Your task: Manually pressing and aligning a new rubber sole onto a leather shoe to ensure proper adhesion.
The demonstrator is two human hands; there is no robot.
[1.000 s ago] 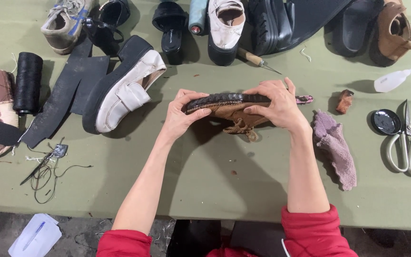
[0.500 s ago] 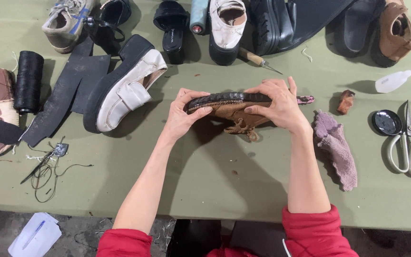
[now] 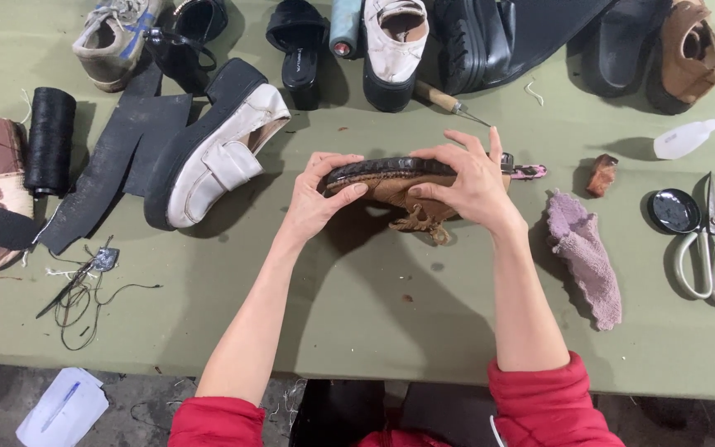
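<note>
Right, both hands are up on a brown shoe (image 3: pixel 407 186), held sole-up just above the middle of the green table (image 3: pixel 357 323). Its long axis runs straight across, left to right, parallel to the table's near edge. Which end is the toe, I can't tell from where I stand. The sole faces up and slightly away: dark, rough, worn-looking, with a paler tan edge running beneath it. Below that hangs the brown upper, with a frayed bit of lace or fringe dangling toward the table.

The left hand (image 3: pixel 318 194) clamps the left end of the shoe, fingers curled over the sole's rim, thumb pressed along the near side. The right hand (image 3: pixel 467 178) grips the right half, fingers spread across the top of the sole, index finger lifted a touch, thumb tucked against the near edge. Both forearms come up bare from red sleeves (image 3: pixel 539 406), angling inward so the wrists converge on the shoe.

Just right of the shoe lies a pinkish cloth (image 3: pixel 583 252), and beyond it a pair of scissors (image 3: pixel 712 248) beside a small dark round tin (image 3: pixel 674 211). Off to the left sits a cream platform shoe (image 3: pixel 221 157) on strips of black rubber (image 3: pixel 105 170), with a spool of black thread (image 3: pixel 50 141) beside them. An awl (image 3: pixel 448 101) with a wooden handle rests behind the hands.
</note>
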